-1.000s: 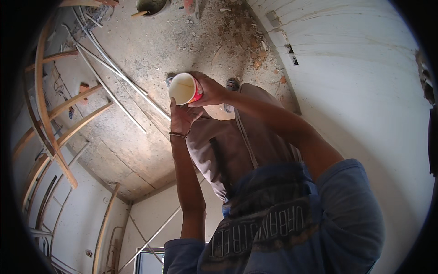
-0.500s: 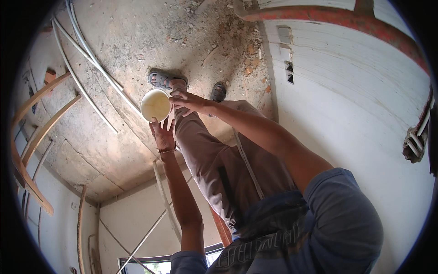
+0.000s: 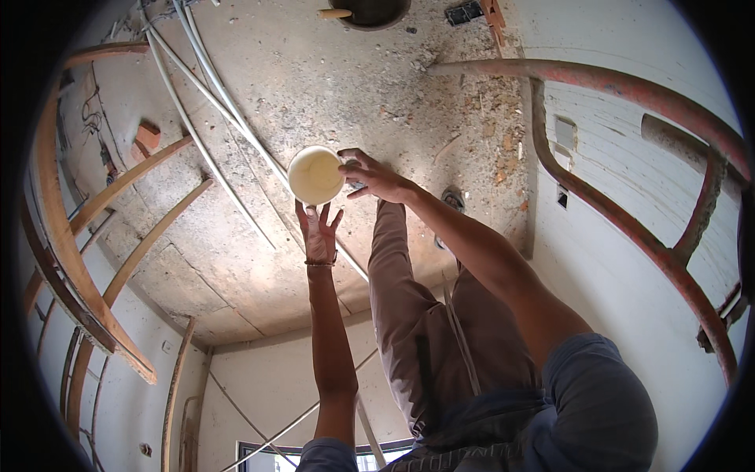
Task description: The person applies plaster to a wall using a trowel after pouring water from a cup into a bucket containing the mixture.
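A round, off-white tub point(image 3: 316, 176) is held up above the floor, its open mouth facing me. Its inside looks pale cream and nothing can be made out in it. My left hand point(image 3: 321, 236) grips the tub's near edge with the fingers spread, a bracelet around the wrist. On the tub's right side my right hand point(image 3: 373, 178) has its fingertips against the rim, the fingers curved. The tub is gripped between the two hands. Its underside is hidden.
Long pale pipes point(image 3: 216, 161) lie on the gritty floor to the left, near several wooden strips point(image 3: 130, 212). A reddish metal pipe frame point(image 3: 629, 82) stands along the right wall. Ahead are a dark basin point(image 3: 377, 14) and a brick-red piece point(image 3: 493, 20); another red block point(image 3: 146, 135) lies left.
The view has tilted further ahead, bringing the dark basin and more of the pipe frame into sight. Both hands still hold the tub, which appears farther right in the picture.
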A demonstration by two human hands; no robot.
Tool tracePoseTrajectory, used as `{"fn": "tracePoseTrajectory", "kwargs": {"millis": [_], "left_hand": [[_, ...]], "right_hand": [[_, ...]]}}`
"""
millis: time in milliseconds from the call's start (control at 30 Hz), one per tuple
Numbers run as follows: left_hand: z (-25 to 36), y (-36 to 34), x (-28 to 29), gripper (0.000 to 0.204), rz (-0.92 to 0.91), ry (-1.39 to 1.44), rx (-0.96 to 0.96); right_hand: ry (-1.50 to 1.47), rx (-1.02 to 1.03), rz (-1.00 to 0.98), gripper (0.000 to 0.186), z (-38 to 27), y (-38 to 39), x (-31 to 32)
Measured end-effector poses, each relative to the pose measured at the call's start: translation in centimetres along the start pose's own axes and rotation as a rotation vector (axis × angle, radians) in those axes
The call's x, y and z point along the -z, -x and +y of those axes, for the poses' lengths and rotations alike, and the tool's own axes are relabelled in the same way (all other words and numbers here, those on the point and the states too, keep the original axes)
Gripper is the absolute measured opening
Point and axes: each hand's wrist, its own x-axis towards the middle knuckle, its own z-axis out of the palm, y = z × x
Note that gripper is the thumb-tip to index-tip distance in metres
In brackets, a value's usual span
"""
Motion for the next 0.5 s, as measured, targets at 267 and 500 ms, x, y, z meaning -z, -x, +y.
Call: {"fn": "tracePoseTrajectory", "kwargs": {"millis": [267, 500], "left_hand": [[3.2, -6.6, -1.6, 0.067, 0.124, -0.165, 0.118], [6.0, -14.2, -4.8, 0.061, 0.231, -0.288, 0.173]], "right_hand": [[-0.505, 0.261, 0.576, 0.084, -6.7, -7.4, 8.8], [-0.674, 0.237, 0.87, 0.078, -10.9, -13.5, 19.7]]}}
